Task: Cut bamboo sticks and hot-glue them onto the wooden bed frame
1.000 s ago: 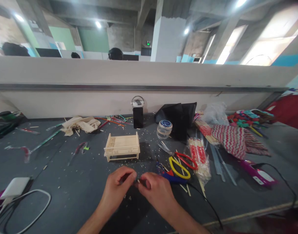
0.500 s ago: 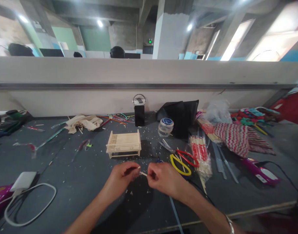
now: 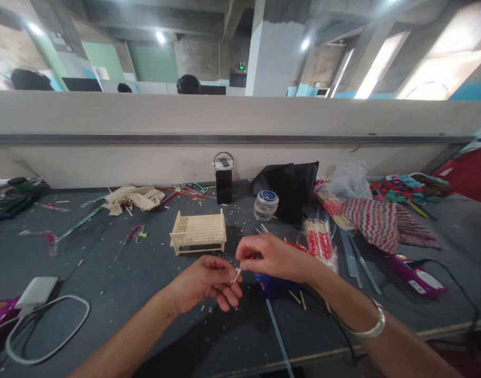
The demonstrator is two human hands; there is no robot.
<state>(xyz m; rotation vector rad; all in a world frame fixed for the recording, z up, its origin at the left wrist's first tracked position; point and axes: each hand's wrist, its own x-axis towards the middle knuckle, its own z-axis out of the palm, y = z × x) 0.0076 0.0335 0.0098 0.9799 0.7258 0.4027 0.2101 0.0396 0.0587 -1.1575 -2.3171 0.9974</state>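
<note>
A short pale wooden stick (image 3: 236,275) is pinched between the thumb and fingers of my left hand (image 3: 207,283), whose other fingers are curled loosely below. From the right, the fingertips of my right hand (image 3: 270,256) pinch at the stick's upper end. Just beyond my left hand stands a small bed-like model made of wooden sticks (image 3: 199,232). Under my right wrist lies a blue tool (image 3: 278,286), which looks like a hot glue gun, with a clear glue stick (image 3: 279,336) extending toward the front edge. My right forearm hides most of the scissors.
Behind my hands are a black phone (image 3: 224,187) and a clear jar with a blue lid (image 3: 266,205). Packed sticks (image 3: 319,240) and a striped knitted cloth (image 3: 372,223) lie right. Beige cloth (image 3: 136,198) sits back left; a white charger (image 3: 38,292) with cable lies left.
My right hand has lifted and turned over the stick, its forearm now covering the scissors' handles. My left hand has rotated, its fingers opening below the stick. The blue tool shows more.
</note>
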